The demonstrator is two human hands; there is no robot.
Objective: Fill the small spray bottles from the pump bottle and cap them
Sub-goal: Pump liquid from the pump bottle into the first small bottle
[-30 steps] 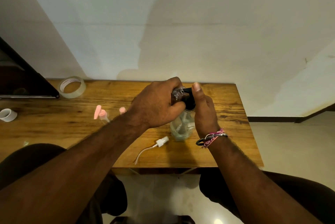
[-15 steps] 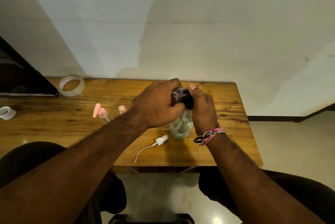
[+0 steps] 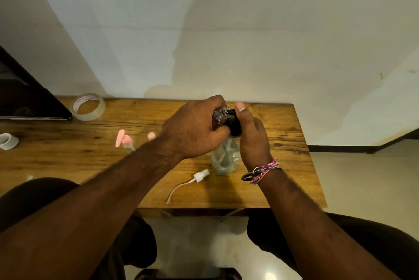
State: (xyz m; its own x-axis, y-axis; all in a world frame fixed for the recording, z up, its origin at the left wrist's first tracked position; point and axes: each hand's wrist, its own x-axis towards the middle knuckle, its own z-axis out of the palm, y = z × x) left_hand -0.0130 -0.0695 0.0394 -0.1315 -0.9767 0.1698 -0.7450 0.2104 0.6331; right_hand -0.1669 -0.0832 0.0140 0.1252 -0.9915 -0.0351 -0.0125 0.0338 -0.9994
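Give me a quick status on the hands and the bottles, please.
Left hand grips small clear bottle at black pump spout. Right hand on pump head. Loose white sprayer cap on table, unfitted.

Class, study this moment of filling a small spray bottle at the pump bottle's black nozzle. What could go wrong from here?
1. The left hand holds the small spray bottle tilted at the black pump head; if its mouth slips off the spout, liquid may spill onto the table.
2. The right hand pressing the pump could tip the pump bottle.
3. The loose white sprayer cap lies near the forearms and could be knocked off.
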